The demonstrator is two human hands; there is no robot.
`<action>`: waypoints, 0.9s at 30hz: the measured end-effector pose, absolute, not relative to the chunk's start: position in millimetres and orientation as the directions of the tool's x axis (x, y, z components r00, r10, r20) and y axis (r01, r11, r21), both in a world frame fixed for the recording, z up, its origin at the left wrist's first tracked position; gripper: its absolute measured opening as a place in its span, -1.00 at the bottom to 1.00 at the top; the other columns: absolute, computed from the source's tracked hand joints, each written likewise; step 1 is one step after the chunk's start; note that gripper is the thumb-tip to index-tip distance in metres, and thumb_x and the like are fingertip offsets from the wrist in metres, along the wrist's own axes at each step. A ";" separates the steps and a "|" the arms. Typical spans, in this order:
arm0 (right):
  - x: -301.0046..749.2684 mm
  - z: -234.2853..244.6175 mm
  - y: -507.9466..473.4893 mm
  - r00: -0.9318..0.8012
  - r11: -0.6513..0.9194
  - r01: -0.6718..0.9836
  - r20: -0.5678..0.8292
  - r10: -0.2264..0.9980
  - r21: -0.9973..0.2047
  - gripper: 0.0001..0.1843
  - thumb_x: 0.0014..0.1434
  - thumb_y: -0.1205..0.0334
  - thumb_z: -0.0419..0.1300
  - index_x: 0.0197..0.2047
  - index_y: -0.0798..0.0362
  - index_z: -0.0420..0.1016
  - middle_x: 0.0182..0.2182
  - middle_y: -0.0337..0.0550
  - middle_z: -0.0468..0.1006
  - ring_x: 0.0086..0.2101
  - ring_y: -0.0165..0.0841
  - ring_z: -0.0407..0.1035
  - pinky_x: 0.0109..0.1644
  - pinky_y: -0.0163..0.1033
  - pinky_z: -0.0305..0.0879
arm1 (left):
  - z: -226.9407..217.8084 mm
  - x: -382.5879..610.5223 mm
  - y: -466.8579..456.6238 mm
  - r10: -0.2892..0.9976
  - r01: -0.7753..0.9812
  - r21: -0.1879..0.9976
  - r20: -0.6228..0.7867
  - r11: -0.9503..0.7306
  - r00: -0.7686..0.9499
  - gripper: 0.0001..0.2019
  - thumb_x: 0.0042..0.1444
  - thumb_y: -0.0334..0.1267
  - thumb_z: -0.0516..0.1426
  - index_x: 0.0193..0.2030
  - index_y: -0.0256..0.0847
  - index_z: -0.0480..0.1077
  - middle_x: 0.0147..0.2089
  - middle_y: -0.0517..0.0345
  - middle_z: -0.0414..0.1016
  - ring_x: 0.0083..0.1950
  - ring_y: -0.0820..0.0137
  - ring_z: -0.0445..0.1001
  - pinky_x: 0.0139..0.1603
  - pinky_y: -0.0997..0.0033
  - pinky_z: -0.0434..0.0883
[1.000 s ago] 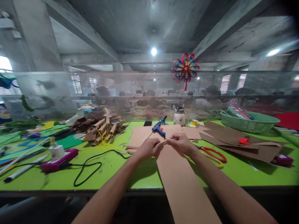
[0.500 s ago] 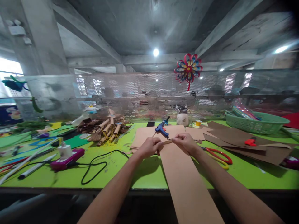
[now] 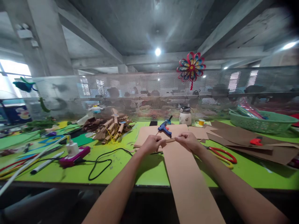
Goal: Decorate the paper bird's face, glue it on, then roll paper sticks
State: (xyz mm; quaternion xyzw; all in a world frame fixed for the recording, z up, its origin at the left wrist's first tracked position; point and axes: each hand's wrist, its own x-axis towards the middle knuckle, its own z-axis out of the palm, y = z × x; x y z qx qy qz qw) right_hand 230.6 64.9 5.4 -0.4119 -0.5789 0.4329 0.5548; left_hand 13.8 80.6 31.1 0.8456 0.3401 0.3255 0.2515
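Note:
A long strip of tan kraft paper [image 3: 190,177] runs from the table toward me and hangs past its front edge. My left hand [image 3: 153,144] pinches the left corner of its far end. At the right corner my right hand [image 3: 187,141] pinches the same end, which looks folded or rolled into a narrow edge between the hands. Just beyond lies a blue glue gun [image 3: 164,128] on a stack of tan paper sheets [image 3: 146,133]. Scissors with red and yellow handles [image 3: 223,155] rest beside my right forearm.
A purple power strip [image 3: 74,157] with a white plug and a looping black cord lies left. Rolled brown paper pieces [image 3: 112,127] are heaped behind it. Dark brown sheets [image 3: 243,140] and a green basket [image 3: 263,121] lie right. A white jar [image 3: 185,117] stands at the back.
The view has shifted slightly, so things on the table appear a little farther right. Both hands keep their pinch on the paper's far end, whose folded edge looks nearly the same.

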 end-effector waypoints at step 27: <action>236.2 20.1 53.0 -0.060 0.348 0.096 0.344 0.937 -0.933 -0.61 -0.12 -0.08 0.23 -0.59 0.13 0.42 -0.77 -0.33 0.17 -0.69 -0.54 -0.03 -0.62 -0.35 -0.20 | 29.8 13.3 88.5 0.775 0.280 0.791 0.346 -0.544 0.529 -0.59 0.04 0.04 0.01 -0.52 -0.32 0.32 -0.71 0.26 0.24 -0.67 0.56 0.22 -0.62 0.59 0.14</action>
